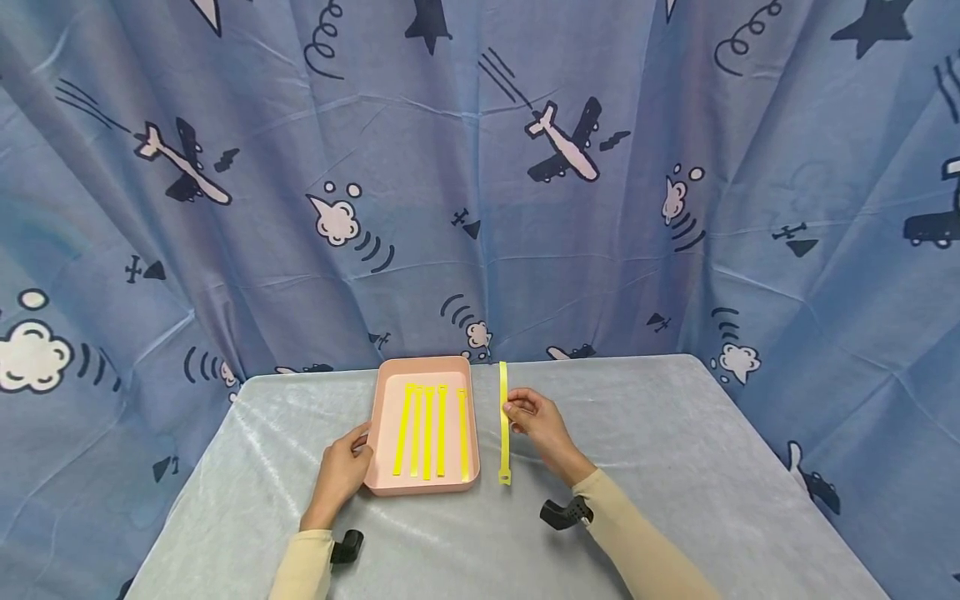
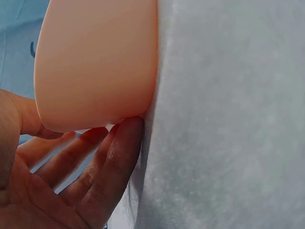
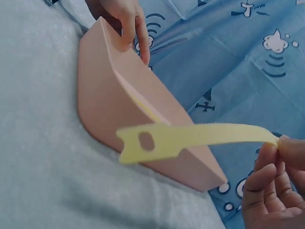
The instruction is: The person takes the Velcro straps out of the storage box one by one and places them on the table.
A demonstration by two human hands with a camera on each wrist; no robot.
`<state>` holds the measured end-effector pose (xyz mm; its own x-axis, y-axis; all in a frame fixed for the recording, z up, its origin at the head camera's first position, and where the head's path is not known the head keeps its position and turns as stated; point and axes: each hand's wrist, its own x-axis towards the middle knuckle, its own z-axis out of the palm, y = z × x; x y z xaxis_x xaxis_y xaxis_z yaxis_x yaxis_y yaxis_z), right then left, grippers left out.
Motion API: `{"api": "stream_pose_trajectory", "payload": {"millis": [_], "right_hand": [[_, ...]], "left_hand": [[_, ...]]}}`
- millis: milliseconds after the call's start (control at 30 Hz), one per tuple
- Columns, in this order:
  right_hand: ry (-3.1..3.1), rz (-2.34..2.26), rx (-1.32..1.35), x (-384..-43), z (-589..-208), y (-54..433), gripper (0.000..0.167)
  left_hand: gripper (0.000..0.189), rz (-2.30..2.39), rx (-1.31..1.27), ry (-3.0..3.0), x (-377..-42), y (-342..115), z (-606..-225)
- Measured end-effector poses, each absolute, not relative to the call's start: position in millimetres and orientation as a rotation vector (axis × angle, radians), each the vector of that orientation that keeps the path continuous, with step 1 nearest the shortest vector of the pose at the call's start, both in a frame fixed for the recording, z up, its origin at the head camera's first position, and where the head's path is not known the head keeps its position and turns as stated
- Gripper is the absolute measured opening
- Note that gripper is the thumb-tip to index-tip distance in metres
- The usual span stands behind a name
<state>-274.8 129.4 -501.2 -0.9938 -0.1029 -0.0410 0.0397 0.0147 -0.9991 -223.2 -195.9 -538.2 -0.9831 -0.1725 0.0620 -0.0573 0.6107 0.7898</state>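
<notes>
A pink rectangular tray (image 1: 384, 433) stands on the table, with several yellow hook-and-loop cable ties (image 1: 428, 433) lying lengthwise in it. At the tray's left side my left hand (image 1: 341, 475) grips the wall, thumb at the rim and fingers against the outside; the left wrist view shows the fingertips (image 2: 129, 133) low on the tray wall (image 2: 95, 62). Just right of the tray, my right hand (image 1: 546, 432) pinches another yellow cable tie (image 1: 505, 450) between thumb and fingers. In the right wrist view its slotted, notched head (image 3: 164, 143) points away from the hand.
A pale grey cloth covers the table (image 1: 675, 450). Behind it hangs a blue curtain (image 1: 450, 275) printed with planes, clouds and stars, close to the table's far edge. Black wrist cameras (image 1: 566, 512) sit on both sleeves.
</notes>
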Motion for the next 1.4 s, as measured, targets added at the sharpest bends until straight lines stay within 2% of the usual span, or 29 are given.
{"api": "stream_pose_trajectory", "payload": {"millis": [467, 1400], "right_hand": [[2.157, -2.033, 0.041, -294, -526, 127, 0.028], [2.392, -1.709, 0.196, -327, -546, 117, 0.019]], "left_hand": [[0.047, -1.328, 0.207, -2.696, -222, -195, -539], [0.048, -1.333, 0.206, -2.674, -226, -198, -538]]}}
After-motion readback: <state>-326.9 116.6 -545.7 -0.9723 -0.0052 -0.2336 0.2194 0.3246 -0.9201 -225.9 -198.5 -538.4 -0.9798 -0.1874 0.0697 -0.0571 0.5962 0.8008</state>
